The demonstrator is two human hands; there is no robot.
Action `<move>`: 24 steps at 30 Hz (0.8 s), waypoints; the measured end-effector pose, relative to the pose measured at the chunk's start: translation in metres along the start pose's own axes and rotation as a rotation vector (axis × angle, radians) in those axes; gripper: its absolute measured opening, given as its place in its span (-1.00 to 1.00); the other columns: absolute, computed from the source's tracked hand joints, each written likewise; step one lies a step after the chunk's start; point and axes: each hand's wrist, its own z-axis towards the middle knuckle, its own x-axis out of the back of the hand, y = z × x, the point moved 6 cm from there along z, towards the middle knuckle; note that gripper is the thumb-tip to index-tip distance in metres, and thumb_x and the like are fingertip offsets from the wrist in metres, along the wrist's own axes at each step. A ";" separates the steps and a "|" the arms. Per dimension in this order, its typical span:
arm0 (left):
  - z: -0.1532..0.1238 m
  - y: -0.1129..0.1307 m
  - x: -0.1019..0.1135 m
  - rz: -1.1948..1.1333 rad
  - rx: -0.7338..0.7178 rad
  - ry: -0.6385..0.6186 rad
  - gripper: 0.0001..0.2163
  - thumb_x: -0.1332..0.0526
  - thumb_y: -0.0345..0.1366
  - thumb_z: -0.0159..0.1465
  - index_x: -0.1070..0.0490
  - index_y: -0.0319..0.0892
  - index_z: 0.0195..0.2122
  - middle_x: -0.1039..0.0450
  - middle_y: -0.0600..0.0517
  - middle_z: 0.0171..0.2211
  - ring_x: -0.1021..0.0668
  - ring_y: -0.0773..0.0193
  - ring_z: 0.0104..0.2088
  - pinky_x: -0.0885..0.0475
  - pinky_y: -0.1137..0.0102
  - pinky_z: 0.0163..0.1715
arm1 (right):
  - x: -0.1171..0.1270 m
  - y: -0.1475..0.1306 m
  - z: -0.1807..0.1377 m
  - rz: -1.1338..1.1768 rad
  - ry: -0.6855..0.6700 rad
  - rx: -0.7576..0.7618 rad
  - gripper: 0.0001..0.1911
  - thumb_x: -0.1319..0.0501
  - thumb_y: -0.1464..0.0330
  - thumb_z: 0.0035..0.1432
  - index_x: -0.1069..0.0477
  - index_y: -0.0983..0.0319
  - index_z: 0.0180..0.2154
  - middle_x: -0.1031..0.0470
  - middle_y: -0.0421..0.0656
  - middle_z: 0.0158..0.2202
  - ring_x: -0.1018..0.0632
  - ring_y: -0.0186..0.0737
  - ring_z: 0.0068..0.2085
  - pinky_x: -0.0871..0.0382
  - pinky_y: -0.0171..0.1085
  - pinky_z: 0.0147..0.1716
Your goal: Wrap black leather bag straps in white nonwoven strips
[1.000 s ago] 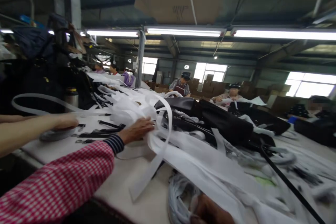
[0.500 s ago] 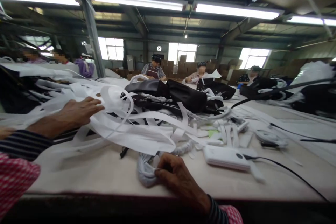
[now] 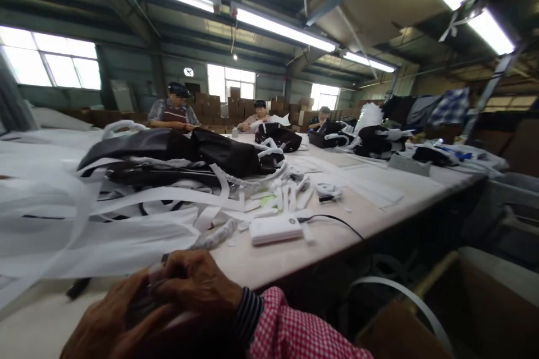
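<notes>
Close together at the table's near edge, my left hand (image 3: 112,314) and my right hand (image 3: 202,283) meet around a greyish, plastic-wrapped strap (image 3: 143,304). Most of it is hidden by my fingers and blurred. My right fingers are bent in a pinch. The left hand curls around from the other side, its lower part cut off by the picture's edge. Just beyond them lie white strips (image 3: 138,238) of thin material and a crinkled wrapped length (image 3: 221,233). A small black piece (image 3: 78,288) rests left of the hands.
Black bags (image 3: 177,151) lie across the table behind the strips. A white power bank (image 3: 275,230) with a black cable and a coiled cord (image 3: 328,192) are to the right. Below the table's edge stands an open cardboard box (image 3: 438,297). Several people work opposite.
My view has swung right. My left hand has left the white strips and joined my right hand at the wrapped strap. The cardboard box has come into view.
</notes>
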 end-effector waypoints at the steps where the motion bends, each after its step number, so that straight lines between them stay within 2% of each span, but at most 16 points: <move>1: 0.001 -0.005 -0.002 -0.020 0.017 -0.033 -0.42 -0.34 0.17 0.05 -0.44 0.01 0.05 -0.62 -0.08 -0.02 -0.66 -0.18 -0.10 -0.59 0.01 -0.10 | 0.001 0.001 0.001 0.037 0.013 -0.002 -0.77 -0.40 0.27 0.07 -0.39 0.22 -0.41 -0.40 -0.25 -0.40 -0.41 -0.27 -0.34 -0.29 -0.34 -0.34; 3: 0.001 0.001 0.006 -0.084 0.030 -0.093 -0.40 -0.36 0.17 0.03 -0.47 0.00 0.05 -0.59 -0.09 0.04 -0.64 -0.19 -0.02 -0.58 0.06 -0.04 | 0.000 -0.002 -0.001 0.152 0.026 0.007 -0.79 -0.40 0.28 0.05 -0.41 0.23 -0.41 -0.39 -0.26 -0.42 -0.39 -0.29 -0.38 -0.27 -0.35 -0.38; 6: -0.006 0.030 0.032 -0.182 0.063 -0.121 -0.46 -0.33 0.13 0.12 -0.48 -0.05 0.05 -0.57 -0.08 0.06 -0.60 -0.13 0.04 -0.52 0.12 0.05 | -0.002 -0.008 -0.006 0.219 0.018 -0.028 -0.86 -0.37 0.33 0.06 -0.47 0.26 -0.38 -0.41 -0.25 -0.43 -0.40 -0.30 -0.40 -0.26 -0.35 -0.40; 9: -0.010 0.062 0.044 -0.228 0.032 -0.155 -0.60 -0.32 -0.02 0.21 -0.49 -0.07 0.03 -0.56 -0.03 -0.01 -0.57 -0.02 0.02 -0.45 0.19 0.05 | 0.000 -0.014 -0.009 0.200 0.034 -0.066 -0.91 -0.33 0.37 0.09 -0.51 0.27 -0.36 -0.42 -0.24 -0.46 -0.41 -0.29 -0.41 -0.26 -0.33 -0.39; 11: -0.010 0.072 0.046 -0.253 0.016 -0.163 -0.67 -0.32 -0.12 0.24 -0.50 -0.07 0.00 -0.55 0.00 -0.06 -0.56 0.04 -0.02 -0.41 0.23 0.02 | 0.004 -0.018 -0.009 0.123 0.058 -0.046 -0.92 -0.33 0.37 0.11 -0.52 0.26 -0.37 -0.42 -0.24 -0.45 -0.41 -0.28 -0.39 -0.26 -0.30 -0.35; 14: -0.009 0.076 0.048 -0.276 0.002 -0.169 -0.77 -0.31 -0.21 0.26 -0.54 -0.07 -0.07 -0.53 0.03 -0.14 -0.54 0.09 -0.07 -0.36 0.27 -0.02 | 0.007 -0.027 -0.009 0.005 0.090 0.043 -0.90 -0.34 0.39 0.14 -0.52 0.25 -0.43 -0.44 -0.22 -0.40 -0.42 -0.25 -0.32 -0.27 -0.27 -0.27; 19: -0.009 0.082 0.052 -0.318 -0.043 -0.150 -0.90 -0.32 -0.27 0.26 -0.60 -0.12 -0.24 -0.50 0.05 -0.26 -0.53 0.17 -0.18 -0.32 0.34 -0.14 | 0.005 -0.045 -0.012 -0.068 0.065 0.209 -0.85 -0.34 0.42 0.17 -0.50 0.23 -0.46 -0.44 -0.20 -0.34 -0.46 -0.25 -0.27 -0.28 -0.28 -0.26; 21: -0.009 0.084 0.052 -0.335 -0.068 -0.149 -0.91 -0.34 -0.30 0.25 -0.62 -0.09 -0.24 -0.48 0.07 -0.29 -0.53 0.22 -0.23 -0.32 0.36 -0.18 | 0.006 -0.047 -0.010 -0.076 0.043 0.179 -0.85 -0.35 0.42 0.17 -0.51 0.23 -0.46 -0.45 -0.19 -0.33 -0.46 -0.26 -0.28 -0.29 -0.29 -0.29; 24: -0.009 0.086 0.052 -0.295 -0.084 -0.137 -0.93 -0.34 -0.29 0.25 -0.63 -0.07 -0.28 -0.48 0.08 -0.35 -0.52 0.23 -0.26 -0.30 0.35 -0.19 | 0.008 -0.044 -0.003 -0.087 -0.035 0.032 -0.82 -0.34 0.35 0.19 -0.51 0.26 -0.45 -0.44 -0.19 -0.40 -0.43 -0.30 -0.39 -0.28 -0.31 -0.41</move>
